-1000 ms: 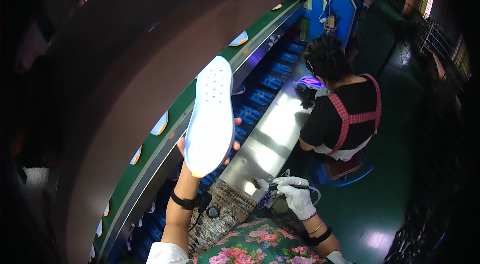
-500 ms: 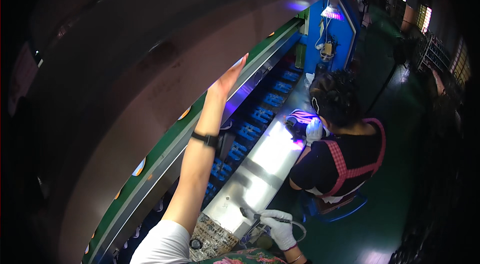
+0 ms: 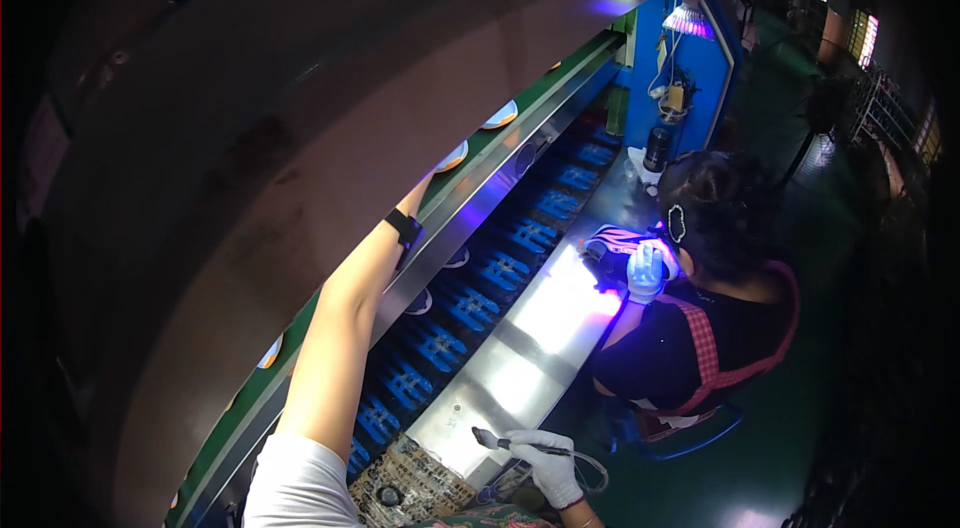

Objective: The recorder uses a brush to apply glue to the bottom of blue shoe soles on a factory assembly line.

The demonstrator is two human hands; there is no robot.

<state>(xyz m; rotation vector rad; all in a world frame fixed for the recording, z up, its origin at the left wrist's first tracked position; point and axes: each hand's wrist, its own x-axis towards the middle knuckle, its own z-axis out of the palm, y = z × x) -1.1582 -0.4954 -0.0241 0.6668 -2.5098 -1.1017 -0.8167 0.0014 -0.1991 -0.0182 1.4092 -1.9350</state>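
Observation:
My bare left hand reaches up to the green conveyor belt, a black band on its wrist. The brown hood edge hides its fingers. Just past it lies a rounded, pale piece with an orange rim, which looks like a shoe sole; whether I touch it cannot be seen. Another such piece is farther along the belt. My right hand, in a white glove, is closed around a dark-tipped brush with a hose trailing from it. The brush is over the near end of the bright metal worktop.
A brown hood overhangs the left side. Below the belt runs a row of blue pronged holders, with shoe parts beside them. A co-worker sits at the right, gloved hand on a lit shoe. A lamp hangs beyond.
My left hand has gone from lying outstretched at the belt to mostly behind the hood edge. Two pale pieces now show beyond it. My right hand still holds the brush, shifted slightly left.

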